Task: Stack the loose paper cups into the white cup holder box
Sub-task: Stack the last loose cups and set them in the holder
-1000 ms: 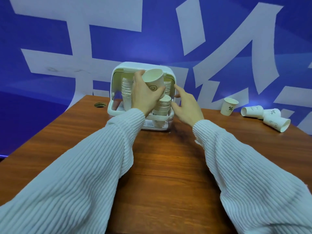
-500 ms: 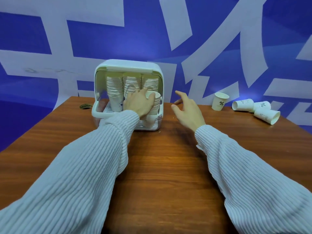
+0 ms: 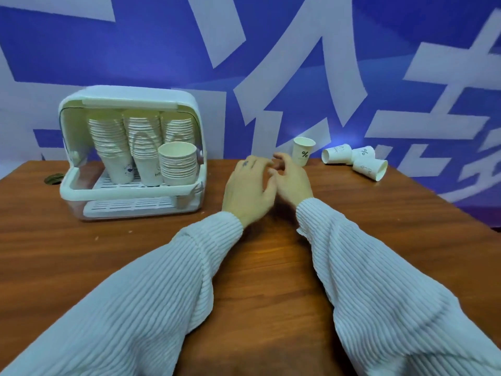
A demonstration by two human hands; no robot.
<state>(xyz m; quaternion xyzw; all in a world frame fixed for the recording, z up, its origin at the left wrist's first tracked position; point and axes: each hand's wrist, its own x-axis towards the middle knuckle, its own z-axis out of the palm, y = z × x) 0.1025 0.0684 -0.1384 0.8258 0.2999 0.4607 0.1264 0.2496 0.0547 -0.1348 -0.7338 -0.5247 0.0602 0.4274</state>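
Observation:
The white cup holder box (image 3: 81, 195) stands open at the back left of the table, with three tall cup stacks at the rear and a shorter stack (image 3: 177, 164) at its front right. My left hand (image 3: 248, 185) and my right hand (image 3: 291, 180) hover side by side over the table middle, right of the box, both empty with fingers loosely apart. One loose paper cup (image 3: 303, 151) stands upright just beyond my right hand. Three more loose cups (image 3: 355, 160) lie on their sides farther right.
The wooden table (image 3: 271, 267) ends at a blue wall with large white lettering. A round cable hole (image 3: 54, 178) sits left of the box. The table's right edge runs diagonally past the fallen cups.
My left hand let go of the cup on the front stack and drew back out of the box to the right. Both hands now sit together. The view swung right.

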